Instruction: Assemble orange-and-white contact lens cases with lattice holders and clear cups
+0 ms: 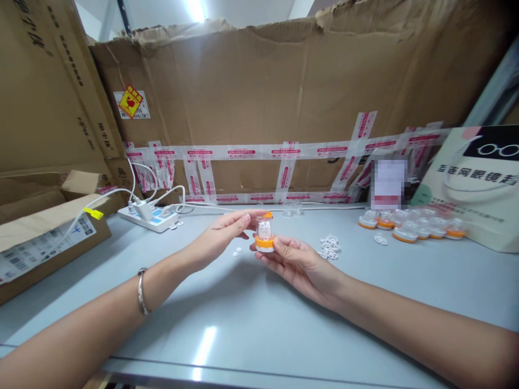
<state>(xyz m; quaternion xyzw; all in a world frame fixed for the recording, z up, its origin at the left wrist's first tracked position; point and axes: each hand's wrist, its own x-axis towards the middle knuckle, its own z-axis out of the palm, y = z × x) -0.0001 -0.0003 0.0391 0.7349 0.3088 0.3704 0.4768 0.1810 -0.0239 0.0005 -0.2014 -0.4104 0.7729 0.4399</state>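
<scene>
A small clear-domed container (264, 231) is held above the grey table, upright. Its lower band is orange over a white base, a small orange piece sits at its top, and white lattice parts show through the dome. My right hand (302, 267) grips the base between thumb and fingers. At the container's top, my left hand (227, 235) is closed, with its fingertips on the orange piece; some of those fingers are partly hidden. Two small white discs (237, 252) lie on the table just below my left hand. To the right is a pile of white lattice pieces (330, 246).
Several similar orange-and-white containers (405, 232) stand at the right, beside a white paper bag (478, 200). A power strip (152, 218) with white cables sits at the back left, near an open cardboard box (93, 237). A large taped carton (251, 97) walls the back.
</scene>
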